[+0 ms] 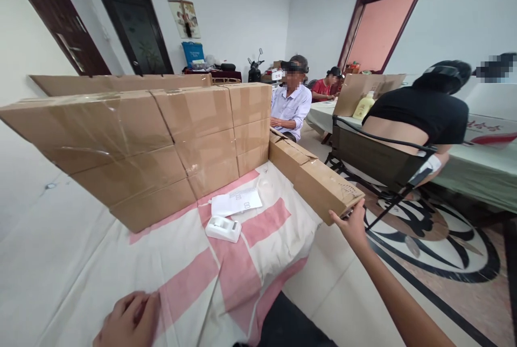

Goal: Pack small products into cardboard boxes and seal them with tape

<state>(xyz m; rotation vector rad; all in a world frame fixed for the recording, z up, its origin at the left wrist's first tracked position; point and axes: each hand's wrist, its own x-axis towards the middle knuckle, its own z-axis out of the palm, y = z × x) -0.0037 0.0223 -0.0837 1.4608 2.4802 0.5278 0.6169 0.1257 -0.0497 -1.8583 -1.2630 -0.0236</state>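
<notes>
My right hand (352,224) grips the near end of a long, low cardboard box (319,180) at the right edge of the table. Its thumb lies on the side, and the other fingers are around the end corner. Down at the lower left, my left hand (129,321) rests on the red-and-white tablecloth (181,282), fingers curled together with nothing visible in them. A wall of taped, stacked cardboard boxes (194,137) stands along the table's far side. Between the hands and that wall lie a white tape dispenser (223,229) and a printed white sheet (236,202).
Beyond the boxes sits a person in a light shirt (293,102). On the right, a person in black (420,112) occupies a folding chair (375,147) beside another table (484,169). A yellow pump bottle (364,105) stands there. Patterned floor (436,228) lies below.
</notes>
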